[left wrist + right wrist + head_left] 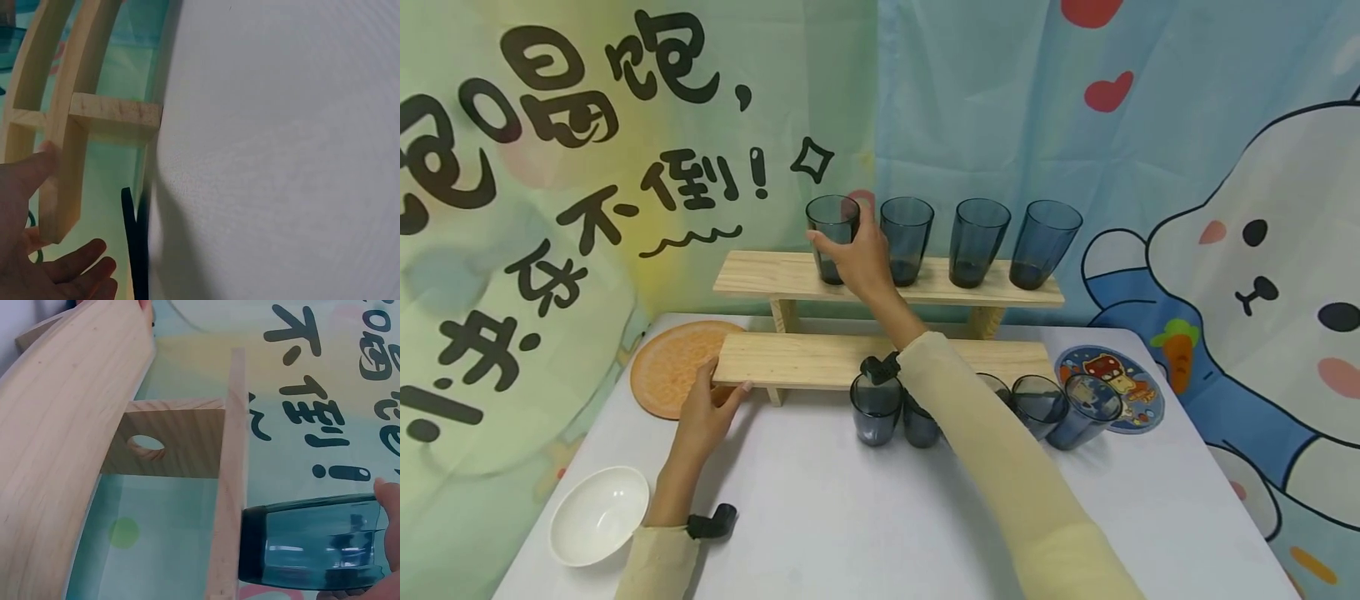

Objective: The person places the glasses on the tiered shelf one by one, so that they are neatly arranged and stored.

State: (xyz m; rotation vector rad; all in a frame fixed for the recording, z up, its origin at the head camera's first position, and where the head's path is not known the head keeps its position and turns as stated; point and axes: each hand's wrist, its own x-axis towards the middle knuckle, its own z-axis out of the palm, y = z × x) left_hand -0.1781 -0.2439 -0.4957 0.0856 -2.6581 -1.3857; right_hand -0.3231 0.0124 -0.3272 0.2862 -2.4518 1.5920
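Note:
My right hand [867,260] grips the leftmost blue-grey glass [835,223] near its rim, and this glass stands upright on the upper plank [756,273] of a two-tier wooden shelf. In the right wrist view the base of the held glass [312,542] meets the plank. To its right on the same plank stand three similar glasses, among them a second glass [908,233] beside my fingers. My left hand [700,425] pinches the left end of the lower plank [805,360] between thumb and index finger, the other fingers loose in the left wrist view.
Several more glasses stand on the white table [820,517] before the lower plank, including one glass [876,412], partly behind my right sleeve. A white bowl [598,517] sits front left. An orange round mat [662,371] lies left, a blue patterned mat [1138,392] right.

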